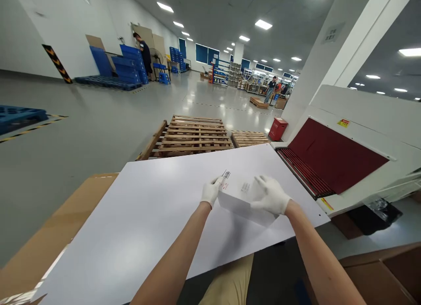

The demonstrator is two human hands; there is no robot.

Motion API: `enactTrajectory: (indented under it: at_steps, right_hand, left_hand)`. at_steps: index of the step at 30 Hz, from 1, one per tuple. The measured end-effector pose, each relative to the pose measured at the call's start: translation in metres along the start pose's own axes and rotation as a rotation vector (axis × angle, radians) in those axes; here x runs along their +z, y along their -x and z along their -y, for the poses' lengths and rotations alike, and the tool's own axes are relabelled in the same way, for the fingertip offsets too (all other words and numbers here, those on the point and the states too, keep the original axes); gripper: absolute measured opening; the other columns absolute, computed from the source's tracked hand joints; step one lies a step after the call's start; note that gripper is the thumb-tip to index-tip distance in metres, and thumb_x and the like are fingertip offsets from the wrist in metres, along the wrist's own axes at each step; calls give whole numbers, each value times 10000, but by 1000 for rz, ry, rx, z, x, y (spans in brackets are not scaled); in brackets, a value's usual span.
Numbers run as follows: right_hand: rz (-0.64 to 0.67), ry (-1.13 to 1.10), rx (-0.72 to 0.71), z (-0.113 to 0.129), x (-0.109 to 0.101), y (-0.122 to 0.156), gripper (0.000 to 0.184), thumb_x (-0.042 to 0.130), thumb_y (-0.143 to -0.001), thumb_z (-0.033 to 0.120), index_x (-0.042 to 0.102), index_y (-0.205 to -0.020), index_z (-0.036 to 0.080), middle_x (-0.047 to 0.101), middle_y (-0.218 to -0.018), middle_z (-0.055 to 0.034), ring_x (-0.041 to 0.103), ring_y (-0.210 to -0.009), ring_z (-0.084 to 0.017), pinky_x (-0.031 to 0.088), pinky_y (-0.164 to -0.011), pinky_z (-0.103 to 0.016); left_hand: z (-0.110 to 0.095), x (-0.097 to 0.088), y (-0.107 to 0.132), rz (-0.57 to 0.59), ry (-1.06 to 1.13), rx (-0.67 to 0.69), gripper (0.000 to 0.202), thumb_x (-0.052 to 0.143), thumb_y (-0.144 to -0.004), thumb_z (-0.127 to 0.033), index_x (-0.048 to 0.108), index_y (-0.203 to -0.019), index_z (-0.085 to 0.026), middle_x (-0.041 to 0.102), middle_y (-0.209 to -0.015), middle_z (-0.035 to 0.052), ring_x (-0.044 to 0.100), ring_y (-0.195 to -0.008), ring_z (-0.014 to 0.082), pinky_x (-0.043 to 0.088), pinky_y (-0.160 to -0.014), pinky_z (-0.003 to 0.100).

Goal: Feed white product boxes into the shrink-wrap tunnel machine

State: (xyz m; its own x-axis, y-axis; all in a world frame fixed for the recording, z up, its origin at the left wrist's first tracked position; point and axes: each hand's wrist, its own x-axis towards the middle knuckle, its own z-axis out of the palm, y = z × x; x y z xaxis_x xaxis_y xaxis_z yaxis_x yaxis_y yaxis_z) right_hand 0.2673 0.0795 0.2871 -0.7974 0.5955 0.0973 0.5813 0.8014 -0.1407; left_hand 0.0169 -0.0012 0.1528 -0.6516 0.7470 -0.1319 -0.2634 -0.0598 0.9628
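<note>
While both gloved hands — left hand point(210, 192), right hand point(270, 195) — clasp the white box point(241, 199), open board point(138, 221) spreads leftward.

A small white box point(241, 199) sits a little right of the frame's centre, resting on a large white sheet that covers the tabletop. It is flat and rectangular, closed, and turned at an angle so one corner points toward the lower right. Its top face carries a barcode label near the upper left edge and a smaller block of grey print toward the middle. The near side wall shows as a narrow, slightly shaded band.
</note>
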Motion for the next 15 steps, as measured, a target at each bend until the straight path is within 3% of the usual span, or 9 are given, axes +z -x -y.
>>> enactTrajectory:
  at_steps: [2,4,6,9,12,15]
  right_hand:
    - [151,129,-3,25,1,-8,1181,845,-547,564,428,-1595,212,539,-1367,-184,514,-1202,-394,371,-1067,-509]
    - [202,237,17,45,8,-8,1240,848,-513,493,359,-1626,249,525,-1320,-188,512,-1157,-391,368,-1020,-502]
    - [173,292,33,55,17,-1,1216,813,-534,444,327,-1634,259,507,-1305,-193,506,-1129,-381,358,-987,-490]
    - [89,306,22,60,24,13,1128,779,-562,414,365,-1601,266,512,-1263,-181,506,-1083,-356,350,-954,-467]
    - [34,322,-4,67,20,25,1068,766,-580,381,400,-1577,261,533,-1236,-184,521,-1063,-353,362,-929,-460]
    - [18,330,-15,82,11,33,966,784,-609,372,468,-1513,248,581,-1204,-183,557,-1023,-344,389,-896,-460]
  left_hand:
    - [0,-5,7,-8,32,6,506,771,-814,-498,778,-1189,-158,758,-1227,116,667,-1206,289,497,-1107,418]
    - [2,-13,15,-4,79,4,542,809,-771,-511,785,-1173,-148,764,-1204,123,674,-1191,299,504,-1099,414]
    - [8,-20,22,4,142,-2,571,804,-770,-544,780,-1183,-151,764,-1203,120,678,-1180,291,510,-1087,394]
    - [31,-24,40,-30,218,-67,561,628,-903,-606,735,-1253,-180,733,-1271,106,664,-1199,256,503,-1086,371]
    - [61,-11,73,-72,199,-275,534,418,-1013,-541,638,-1320,-164,661,-1353,175,667,-1183,277,540,-1029,454]
    - [78,12,114,79,130,-415,522,301,-1047,-497,611,-1252,-130,667,-1266,228,703,-1075,312,578,-925,546]
